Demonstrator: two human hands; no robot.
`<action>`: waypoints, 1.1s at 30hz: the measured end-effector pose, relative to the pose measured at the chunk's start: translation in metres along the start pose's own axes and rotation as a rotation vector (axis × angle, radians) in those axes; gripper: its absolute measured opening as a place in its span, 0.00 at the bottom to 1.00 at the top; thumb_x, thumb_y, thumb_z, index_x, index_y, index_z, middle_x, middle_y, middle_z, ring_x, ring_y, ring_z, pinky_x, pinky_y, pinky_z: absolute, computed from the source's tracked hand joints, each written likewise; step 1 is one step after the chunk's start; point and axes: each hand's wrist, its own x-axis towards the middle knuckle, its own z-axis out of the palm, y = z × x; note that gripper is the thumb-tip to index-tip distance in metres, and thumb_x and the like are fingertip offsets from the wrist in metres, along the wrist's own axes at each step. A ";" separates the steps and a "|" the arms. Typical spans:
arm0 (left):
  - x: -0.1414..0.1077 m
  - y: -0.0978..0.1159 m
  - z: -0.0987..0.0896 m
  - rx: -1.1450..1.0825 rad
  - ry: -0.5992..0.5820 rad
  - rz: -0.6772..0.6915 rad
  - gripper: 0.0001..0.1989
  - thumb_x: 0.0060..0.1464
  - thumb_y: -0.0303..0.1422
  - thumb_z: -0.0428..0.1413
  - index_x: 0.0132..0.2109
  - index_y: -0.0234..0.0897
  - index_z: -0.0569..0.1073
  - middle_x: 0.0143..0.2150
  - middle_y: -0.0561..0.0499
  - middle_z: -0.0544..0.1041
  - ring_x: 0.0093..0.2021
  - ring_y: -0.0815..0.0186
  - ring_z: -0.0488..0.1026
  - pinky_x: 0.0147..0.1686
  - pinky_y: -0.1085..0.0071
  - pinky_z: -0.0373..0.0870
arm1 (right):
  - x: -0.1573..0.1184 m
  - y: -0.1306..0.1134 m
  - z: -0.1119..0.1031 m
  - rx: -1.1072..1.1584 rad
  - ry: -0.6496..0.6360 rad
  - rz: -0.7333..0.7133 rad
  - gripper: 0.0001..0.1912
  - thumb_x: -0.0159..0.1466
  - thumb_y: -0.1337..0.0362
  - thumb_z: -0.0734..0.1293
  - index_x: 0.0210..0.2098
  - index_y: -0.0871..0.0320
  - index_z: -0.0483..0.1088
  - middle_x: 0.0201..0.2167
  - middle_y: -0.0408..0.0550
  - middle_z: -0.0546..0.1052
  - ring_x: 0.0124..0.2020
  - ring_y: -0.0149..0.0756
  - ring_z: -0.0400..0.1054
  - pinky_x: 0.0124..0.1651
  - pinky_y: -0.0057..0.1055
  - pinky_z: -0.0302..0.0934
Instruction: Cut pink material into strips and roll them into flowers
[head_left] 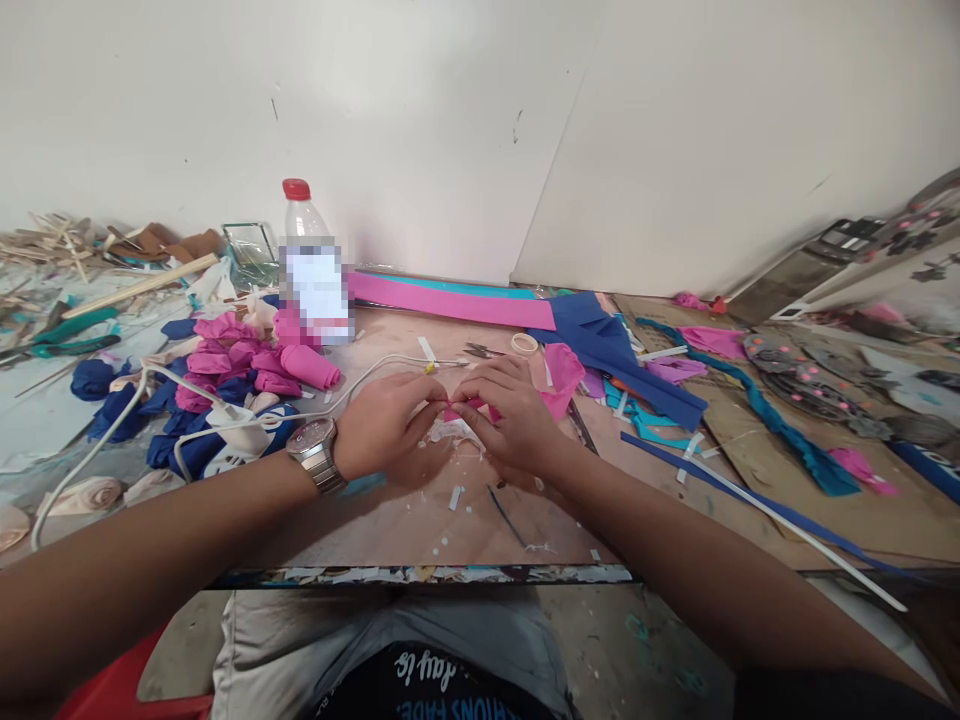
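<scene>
My left hand [394, 420], with a metal watch [315, 455] on the wrist, and my right hand [517, 415] meet over the middle of the table. Between their pinched fingertips is the end of a pink strip [564, 380] of thin, crinkly material. The rest of it passes behind my right hand and puffs out on the right side. Just beyond the fingers lie scissors [484, 350], a roll of tape [524, 343] and the end of a thin white cord [375, 370]. Small white scraps [454, 497] are scattered below my hands.
Rolled pink bundles [232, 355] and blue bundles [116, 410] are heaped at left around a white plug [240, 430]. A red-capped bottle [300, 215] stands behind. Long pink [450, 302] and blue strips [630, 365] lie at the back. A white stick [802, 535] juts over the front edge.
</scene>
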 end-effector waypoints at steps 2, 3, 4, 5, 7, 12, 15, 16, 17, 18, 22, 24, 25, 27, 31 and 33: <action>0.000 -0.003 0.001 0.050 0.008 0.068 0.13 0.73 0.35 0.50 0.45 0.38 0.77 0.42 0.46 0.84 0.42 0.59 0.79 0.43 0.64 0.72 | 0.000 0.000 0.001 0.030 0.000 0.004 0.04 0.72 0.65 0.68 0.38 0.53 0.73 0.38 0.45 0.82 0.46 0.43 0.71 0.56 0.44 0.56; 0.000 -0.004 0.001 0.074 0.002 0.115 0.14 0.74 0.35 0.49 0.45 0.37 0.77 0.42 0.45 0.84 0.43 0.59 0.79 0.45 0.63 0.73 | 0.000 0.000 0.001 0.042 -0.009 0.011 0.04 0.71 0.66 0.68 0.38 0.53 0.72 0.38 0.45 0.82 0.45 0.43 0.71 0.56 0.44 0.57; 0.000 -0.004 0.001 0.094 -0.007 0.165 0.14 0.74 0.34 0.48 0.45 0.37 0.77 0.42 0.45 0.84 0.43 0.59 0.79 0.46 0.62 0.73 | 0.000 0.000 0.001 0.053 -0.020 0.017 0.05 0.71 0.66 0.67 0.37 0.53 0.71 0.37 0.45 0.81 0.45 0.42 0.70 0.55 0.44 0.57; 0.001 -0.005 0.000 0.110 -0.018 0.212 0.14 0.75 0.33 0.47 0.45 0.37 0.77 0.42 0.44 0.84 0.44 0.59 0.79 0.47 0.62 0.74 | 0.000 -0.001 0.001 0.062 -0.034 0.025 0.05 0.70 0.67 0.66 0.36 0.53 0.70 0.36 0.46 0.80 0.44 0.42 0.70 0.54 0.44 0.57; 0.001 -0.004 -0.001 0.125 -0.033 0.274 0.15 0.75 0.32 0.46 0.46 0.38 0.78 0.43 0.44 0.84 0.46 0.59 0.79 0.50 0.61 0.74 | 0.000 -0.002 0.001 0.079 -0.053 0.036 0.04 0.69 0.67 0.66 0.35 0.54 0.69 0.35 0.46 0.78 0.42 0.42 0.69 0.52 0.43 0.57; 0.002 0.003 -0.006 0.004 -0.020 0.111 0.16 0.74 0.36 0.47 0.45 0.38 0.78 0.41 0.44 0.83 0.43 0.58 0.78 0.47 0.61 0.72 | 0.001 -0.003 0.001 0.072 -0.050 0.009 0.06 0.70 0.65 0.64 0.35 0.54 0.68 0.34 0.45 0.78 0.42 0.42 0.67 0.53 0.44 0.56; 0.002 0.005 -0.006 -0.210 -0.088 -0.109 0.19 0.73 0.41 0.46 0.42 0.38 0.78 0.37 0.48 0.82 0.38 0.61 0.77 0.40 0.64 0.70 | 0.000 -0.002 0.001 0.023 -0.050 -0.019 0.07 0.72 0.64 0.64 0.35 0.53 0.68 0.36 0.46 0.79 0.44 0.43 0.68 0.56 0.45 0.55; 0.003 0.005 -0.006 -0.283 -0.114 -0.164 0.20 0.73 0.41 0.46 0.40 0.38 0.78 0.35 0.49 0.81 0.37 0.61 0.76 0.39 0.65 0.69 | 0.000 -0.001 0.001 0.015 -0.051 -0.027 0.07 0.72 0.64 0.64 0.36 0.53 0.68 0.37 0.46 0.80 0.45 0.43 0.68 0.57 0.46 0.55; 0.004 0.004 -0.006 -0.351 -0.137 -0.203 0.21 0.73 0.42 0.46 0.39 0.37 0.78 0.35 0.49 0.81 0.36 0.62 0.76 0.39 0.66 0.69 | 0.000 -0.001 0.001 0.011 -0.052 -0.034 0.07 0.72 0.64 0.64 0.36 0.53 0.68 0.37 0.46 0.80 0.45 0.43 0.68 0.57 0.46 0.55; 0.004 0.003 -0.005 -0.410 -0.155 -0.229 0.21 0.73 0.43 0.47 0.38 0.37 0.78 0.34 0.50 0.81 0.36 0.62 0.75 0.40 0.66 0.69 | 0.000 -0.001 0.001 0.008 -0.053 -0.042 0.07 0.72 0.64 0.64 0.36 0.53 0.68 0.37 0.46 0.80 0.45 0.43 0.68 0.57 0.46 0.55; 0.006 0.001 -0.002 -0.570 -0.206 -0.288 0.20 0.71 0.44 0.50 0.37 0.37 0.78 0.34 0.49 0.80 0.37 0.63 0.75 0.40 0.67 0.70 | 0.000 -0.001 0.002 -0.011 -0.040 -0.072 0.07 0.73 0.64 0.64 0.36 0.53 0.68 0.37 0.46 0.80 0.45 0.43 0.68 0.57 0.46 0.55; 0.007 0.001 -0.001 -0.627 -0.222 -0.306 0.19 0.70 0.44 0.51 0.37 0.36 0.78 0.35 0.49 0.80 0.36 0.63 0.75 0.39 0.68 0.70 | 0.000 0.000 0.002 -0.030 -0.031 -0.082 0.06 0.73 0.64 0.64 0.37 0.53 0.68 0.37 0.46 0.80 0.45 0.43 0.68 0.56 0.46 0.55; 0.007 0.001 0.000 -0.653 -0.225 -0.310 0.19 0.69 0.44 0.52 0.37 0.36 0.78 0.35 0.49 0.80 0.36 0.64 0.74 0.38 0.68 0.70 | 0.000 0.001 0.002 -0.041 -0.027 -0.087 0.06 0.72 0.64 0.64 0.37 0.53 0.68 0.37 0.46 0.80 0.44 0.43 0.68 0.56 0.46 0.55; 0.007 0.002 0.000 -0.691 -0.223 -0.321 0.17 0.68 0.44 0.54 0.38 0.36 0.77 0.34 0.49 0.80 0.35 0.65 0.74 0.37 0.69 0.70 | 0.000 0.001 0.002 -0.054 -0.021 -0.095 0.05 0.72 0.64 0.65 0.37 0.53 0.67 0.37 0.46 0.79 0.44 0.43 0.68 0.55 0.45 0.54; 0.005 0.003 0.000 -0.573 -0.162 -0.276 0.15 0.68 0.42 0.56 0.39 0.36 0.78 0.32 0.51 0.78 0.30 0.67 0.71 0.32 0.70 0.67 | -0.001 0.001 0.002 -0.038 -0.031 -0.085 0.05 0.73 0.65 0.65 0.37 0.54 0.67 0.37 0.46 0.79 0.44 0.43 0.67 0.55 0.45 0.54; 0.003 0.002 0.000 -0.374 -0.086 -0.130 0.12 0.69 0.39 0.55 0.41 0.36 0.78 0.34 0.50 0.80 0.32 0.65 0.73 0.34 0.69 0.69 | -0.001 0.000 0.002 -0.016 -0.041 -0.062 0.05 0.73 0.65 0.64 0.37 0.54 0.67 0.37 0.46 0.79 0.44 0.43 0.67 0.56 0.45 0.54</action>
